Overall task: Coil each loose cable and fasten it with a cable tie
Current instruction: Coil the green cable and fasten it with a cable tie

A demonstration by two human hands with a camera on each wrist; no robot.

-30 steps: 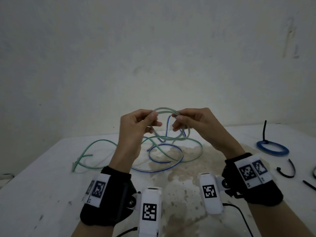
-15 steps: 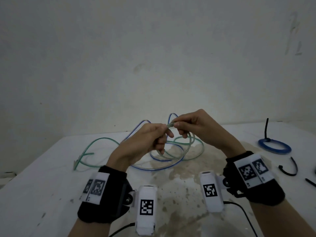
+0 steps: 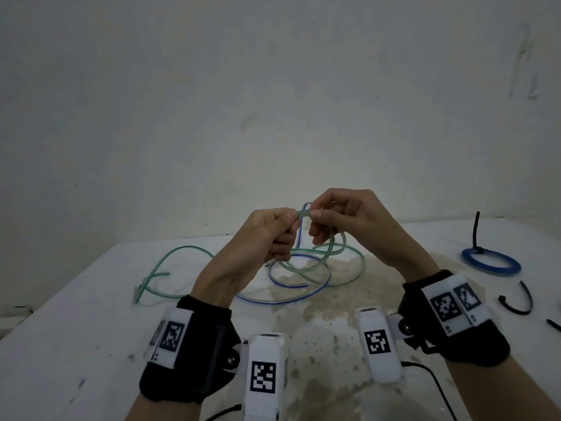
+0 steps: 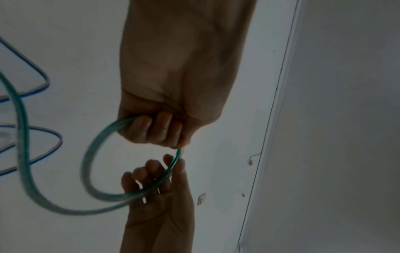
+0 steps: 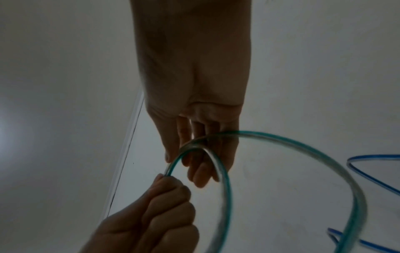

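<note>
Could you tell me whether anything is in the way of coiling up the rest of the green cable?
Yes. The blue cable crosses the green cable in the tangle on the table below both hands.

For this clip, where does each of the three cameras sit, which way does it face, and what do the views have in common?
Head: worn on the head, looking forward and down at the white table; both forearms, wristbands, left hand and right hand show.
Left wrist: looks along the left hand up toward wall and ceiling; the right hand enters below.
Right wrist: looks along the right hand; the left hand enters below.
Shared: all show both hands holding the translucent green cable.
</note>
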